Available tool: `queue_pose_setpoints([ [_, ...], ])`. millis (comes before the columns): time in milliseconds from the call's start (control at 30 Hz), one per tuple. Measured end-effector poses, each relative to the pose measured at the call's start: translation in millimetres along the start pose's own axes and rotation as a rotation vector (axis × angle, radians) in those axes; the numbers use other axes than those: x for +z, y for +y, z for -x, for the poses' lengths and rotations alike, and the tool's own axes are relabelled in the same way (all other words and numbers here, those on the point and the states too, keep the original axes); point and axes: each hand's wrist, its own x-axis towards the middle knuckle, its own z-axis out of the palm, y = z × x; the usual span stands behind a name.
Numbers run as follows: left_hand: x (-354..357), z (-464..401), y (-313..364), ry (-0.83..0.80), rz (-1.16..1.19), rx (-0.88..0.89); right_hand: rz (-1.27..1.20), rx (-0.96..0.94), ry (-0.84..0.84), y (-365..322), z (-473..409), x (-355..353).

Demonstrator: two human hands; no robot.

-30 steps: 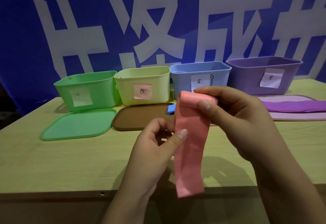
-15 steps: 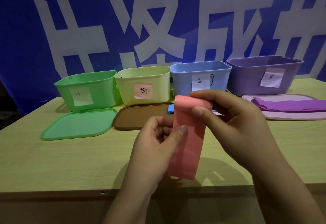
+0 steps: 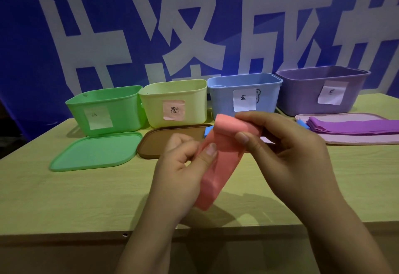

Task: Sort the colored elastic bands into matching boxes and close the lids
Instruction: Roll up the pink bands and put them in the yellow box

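Both of my hands hold a pink elastic band [image 3: 218, 172] above the table's front middle. My right hand [image 3: 287, 155] pinches its rolled upper end between thumb and fingers. My left hand [image 3: 183, 170] pinches the strip lower down with the thumb on its face. Four open boxes stand in a row at the back: green [image 3: 105, 109], pale yellow with a pink label [image 3: 174, 103], blue [image 3: 244, 94] and purple [image 3: 323, 90]. A folded purple band [image 3: 354, 127] lies on the pink lid [image 3: 356, 140] at the right. A blue band [image 3: 208, 132] peeks out behind my hands.
A green lid [image 3: 95, 152] lies flat in front of the green box. A brown lid [image 3: 155, 142] lies in front of the yellow box. The wooden table [image 3: 75, 198] ends at a front edge just below my wrists. A blue banner with white characters hangs behind.
The pink band's hanging tail has grown shorter as its upper end rolled up in my right hand. Both hands have stayed in about the same place.
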Motion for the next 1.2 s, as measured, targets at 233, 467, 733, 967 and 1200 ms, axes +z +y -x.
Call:
queue_pose_setpoints([
  [233,-1,-3,-8,0.006,-0.027,-0.008,-0.355,0.262,-0.07,-3,1,0],
  [467,6,2,-16,0.043,0.155,0.017,-0.56,0.43,-0.128,-6,-7,-8],
  [733,12,7,-3,0.018,0.465,-0.121,-0.669,0.514,-0.111,-4,-9,-7],
  [967,5,3,-3,-0.218,0.439,-0.196,-0.444,0.415,-0.121,3,-4,-3],
  [1200,-2,4,2,-0.333,0.462,-0.297,-0.23,0.238,-0.149,2,-1,0],
])
